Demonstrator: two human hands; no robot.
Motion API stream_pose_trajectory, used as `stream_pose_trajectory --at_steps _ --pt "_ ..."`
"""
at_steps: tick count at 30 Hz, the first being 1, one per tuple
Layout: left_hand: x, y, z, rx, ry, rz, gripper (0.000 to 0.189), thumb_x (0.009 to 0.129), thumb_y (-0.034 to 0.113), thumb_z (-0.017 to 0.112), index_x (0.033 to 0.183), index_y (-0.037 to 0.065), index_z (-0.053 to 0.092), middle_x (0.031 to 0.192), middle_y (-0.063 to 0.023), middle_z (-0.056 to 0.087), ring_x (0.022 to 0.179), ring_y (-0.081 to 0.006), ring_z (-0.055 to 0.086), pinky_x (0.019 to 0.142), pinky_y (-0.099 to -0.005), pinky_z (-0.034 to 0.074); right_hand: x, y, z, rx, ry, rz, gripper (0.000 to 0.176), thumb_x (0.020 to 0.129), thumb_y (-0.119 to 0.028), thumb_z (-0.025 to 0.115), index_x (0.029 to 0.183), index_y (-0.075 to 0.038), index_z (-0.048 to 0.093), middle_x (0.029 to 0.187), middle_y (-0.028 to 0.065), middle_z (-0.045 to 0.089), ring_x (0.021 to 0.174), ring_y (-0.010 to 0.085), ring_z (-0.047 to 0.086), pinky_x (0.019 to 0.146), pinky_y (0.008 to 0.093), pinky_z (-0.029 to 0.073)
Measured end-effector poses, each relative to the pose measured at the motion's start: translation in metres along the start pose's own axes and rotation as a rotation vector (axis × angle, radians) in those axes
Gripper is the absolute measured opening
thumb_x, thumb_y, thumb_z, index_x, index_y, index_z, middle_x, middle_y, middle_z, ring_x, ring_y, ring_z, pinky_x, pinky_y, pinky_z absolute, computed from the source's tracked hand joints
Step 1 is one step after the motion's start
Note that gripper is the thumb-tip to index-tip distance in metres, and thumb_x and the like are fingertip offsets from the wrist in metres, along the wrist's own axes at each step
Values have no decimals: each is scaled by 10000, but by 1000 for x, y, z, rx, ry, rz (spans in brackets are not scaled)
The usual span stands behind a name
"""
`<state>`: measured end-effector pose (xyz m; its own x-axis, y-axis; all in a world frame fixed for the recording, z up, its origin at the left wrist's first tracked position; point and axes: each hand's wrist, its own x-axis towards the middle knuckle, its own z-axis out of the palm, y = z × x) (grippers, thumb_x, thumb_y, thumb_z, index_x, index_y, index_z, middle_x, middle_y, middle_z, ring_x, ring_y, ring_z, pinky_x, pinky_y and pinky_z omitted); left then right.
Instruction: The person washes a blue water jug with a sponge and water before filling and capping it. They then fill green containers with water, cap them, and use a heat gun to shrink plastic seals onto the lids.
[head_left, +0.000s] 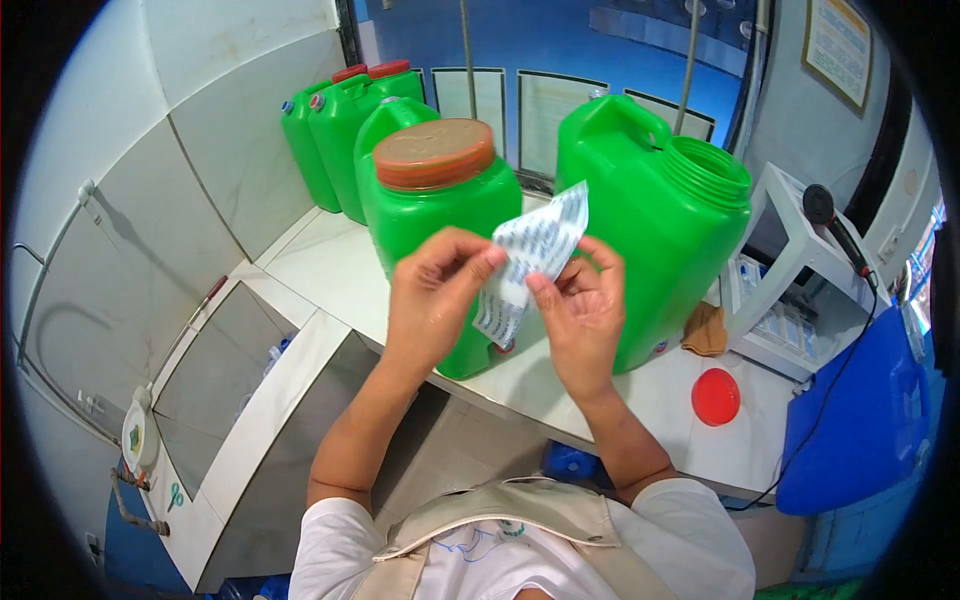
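Fingers: closed on both hands, thumbs pressed against fingertips, gripping one printed packet.
Left hand: pinched the left edge of the packet.
Right hand: pinched the packet lower down on its right side; contact with the jug behind could not be determined.
Packet: white with blue print, raised and tilted between both hands, in front of the gap between the two near jugs; whether sealed or torn could not be told.
Open jug: green, upright at right, mouth uncovered.
Lidded jug: green, left of the packet, orange-brown lid in place.
Far jugs: grouped at far left on the white counter.
Red lid: lay near right on the counter, apart from the open jug.
Brown cloth: beside the open jug, right side.
Step in hand: judged to be two-handed handling of the packet.
Next move: judged to call for a steady, light pinch from both hands, as the wrapper looked thin and liable to crease or slip.
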<state>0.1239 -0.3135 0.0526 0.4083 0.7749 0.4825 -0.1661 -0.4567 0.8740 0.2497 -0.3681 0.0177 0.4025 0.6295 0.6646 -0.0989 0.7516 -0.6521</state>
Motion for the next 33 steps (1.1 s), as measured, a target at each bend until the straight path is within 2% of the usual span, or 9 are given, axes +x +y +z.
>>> stream_pose_trajectory --at_steps 4,6,7,10,18,22,26,31,33 --pt "31 5 -57 -278 86 136 93 858 101 612 883 11 615 803 -2 611 741 -48 539 678 -188 426 28 12 25 -112 14 -241 435 797 99 589 1162 -49 404 875 86 541 757 107 536 649 235 448" --pt "49 5 -81 -401 30 96 118 869 111 599 932 12 583 856 -14 604 760 -66 551 690 -205 444 47 17 30 -501 -2 -554 380 784 106 579 1105 -59 459 966 113 515 740 134 547 587 257 453" --pt "56 6 -90 -464 -15 78 128 870 110 597 943 7 577 872 -22 605 761 -70 554 687 -213 452 53 4 30 -815 -43 -582 329 740 119 575 1011 -61 527 1045 124 488 706 174 562 555 292 461" --pt "75 0 -116 -551 -81 63 144 869 110 596 960 1 570 896 -35 607 767 -80 561 684 -227 465 75 1 38 -1043 2 -636 320 699 128 564 954 -66 566 1054 106 497 686 204 570 563 311 470" --pt "94 -22 -124 -388 -14 79 175 873 112 588 1001 -1 549 938 -46 608 821 -86 577 704 -207 478 82 -1 57 -1252 -23 -501 464 688 103 507 1099 -100 578 1111 97 519 753 248 608 587 338 490" --pt "89 -11 -127 -525 -123 -19 170 863 117 604 981 6 554 902 -40 602 728 -65 565 609 -199 466 82 -35 67 -1134 -29 -376 449 699 87 451 1113 -53 555 1107 121 524 763 280 603 630 358 498" --pt "102 -17 -124 -391 -30 27 188 854 127 616 977 3 546 849 -28 587 678 -58 540 567 -197 450 94 -24 64 -1219 -56 -327 433 721 16 459 1146 -26 532 1123 138 519 814 300 603 702 392 493" --pt "107 -23 -125 -237 48 93 255 852 138 621 1040 -12 534 902 -39 581 740 -81 531 629 -218 444 115 13 55 -1195 -111 -247 429 749 -26 442 1170 16 509 1180 165 503 984 330 561 882 382 434" --pt "111 -30 -120 -93 138 183 319 857 155 618 1110 -15 524 987 -60 574 839 -105 531 734 -242 441 120 15 56 -1143 -133 -277 426 757 -30 431 1172 35 503 1211 176 496 1052 338 536 944 372 401"
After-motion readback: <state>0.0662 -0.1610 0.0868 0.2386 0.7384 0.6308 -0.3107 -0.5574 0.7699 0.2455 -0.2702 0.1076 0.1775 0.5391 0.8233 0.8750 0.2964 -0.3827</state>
